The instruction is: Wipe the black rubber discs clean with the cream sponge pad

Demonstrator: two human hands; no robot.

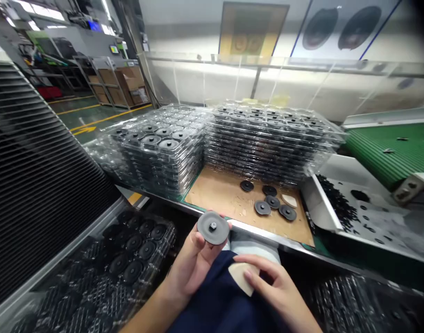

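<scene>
My left hand grips a round dark grey disc by its rim, with the face and its small central hub turned up toward me. Lower and to the right, my right hand pinches a pale cream, wedge-shaped pad between thumb and fingers. Disc and pad are apart. Beyond my hands, several similar dark discs lie on a brown cardboard sheet, beside a second cream pad.
Clear plastic trays holding discs are stacked at the back left, with another tall stack behind the cardboard. A tray of discs sits low at left. On the right are a white chute with black pieces and a green conveyor.
</scene>
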